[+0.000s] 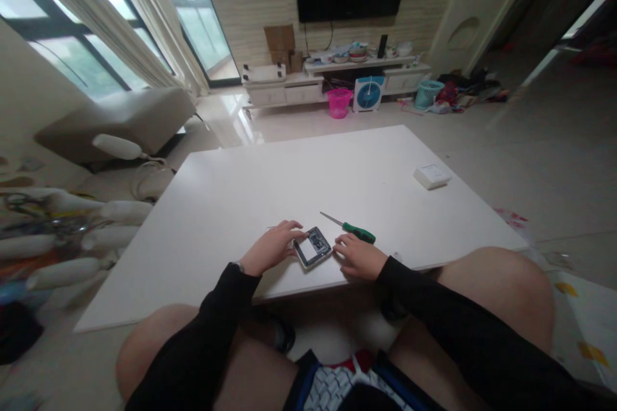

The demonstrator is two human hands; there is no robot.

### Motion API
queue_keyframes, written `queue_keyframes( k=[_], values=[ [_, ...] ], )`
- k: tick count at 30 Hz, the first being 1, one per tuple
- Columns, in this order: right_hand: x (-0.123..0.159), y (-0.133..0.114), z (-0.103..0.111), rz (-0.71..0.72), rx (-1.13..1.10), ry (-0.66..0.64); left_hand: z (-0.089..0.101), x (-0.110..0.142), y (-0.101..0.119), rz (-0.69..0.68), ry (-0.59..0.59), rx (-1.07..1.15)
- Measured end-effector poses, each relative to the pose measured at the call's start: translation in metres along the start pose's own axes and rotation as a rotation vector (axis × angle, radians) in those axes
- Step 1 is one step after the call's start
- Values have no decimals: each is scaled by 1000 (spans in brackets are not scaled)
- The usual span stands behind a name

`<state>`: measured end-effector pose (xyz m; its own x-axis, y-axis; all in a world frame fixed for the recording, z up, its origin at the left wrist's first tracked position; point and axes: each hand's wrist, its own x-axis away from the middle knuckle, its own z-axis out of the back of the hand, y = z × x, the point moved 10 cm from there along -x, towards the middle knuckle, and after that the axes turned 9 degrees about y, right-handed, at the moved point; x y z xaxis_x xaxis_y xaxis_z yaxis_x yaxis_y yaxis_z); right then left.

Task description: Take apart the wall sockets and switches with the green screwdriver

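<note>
A small square device (313, 248) with a pale casing and a dark inner face, with a white rectangle on it, lies near the table's front edge. My left hand (270, 246) grips its left side, with a finger reaching over the upper left edge. Just off the device's right corner, my right hand (359, 257) rests on the table with bent, slightly parted fingers; nothing shows in it. Beyond that hand lies a screwdriver (357, 232) with a green handle, its shaft pointing away to the left. A thin object by my left fingers is too small to name.
The white table (231, 199) stretches ahead of my knees. A white box (432, 176) sits at its right side. On the left, a cluster of white padded rods (120, 213) stands beside the table. Farther back are a low cabinet (301, 91), a pink basket (340, 103) and a fan (369, 94).
</note>
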<state>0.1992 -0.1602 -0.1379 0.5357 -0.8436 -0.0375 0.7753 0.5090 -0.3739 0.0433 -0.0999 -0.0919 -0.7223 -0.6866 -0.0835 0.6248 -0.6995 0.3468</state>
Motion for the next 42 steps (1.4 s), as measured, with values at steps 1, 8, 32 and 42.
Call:
queue_keyframes(
  k=[1, 8, 32, 42],
  values=[
    [0, 1, 0, -6, 1, -1, 0, -1, 2, -7, 8, -17],
    [-1, 4, 4, -68, -37, 54, 2, -6, 13, 1, 81, -71],
    [1, -9, 9, 31, -183, 137, -23, -12, -6, 237, 149, 295],
    [-2, 6, 49, -34, -113, 264, -22, -4, 16, 158, 51, 64]
  ],
)
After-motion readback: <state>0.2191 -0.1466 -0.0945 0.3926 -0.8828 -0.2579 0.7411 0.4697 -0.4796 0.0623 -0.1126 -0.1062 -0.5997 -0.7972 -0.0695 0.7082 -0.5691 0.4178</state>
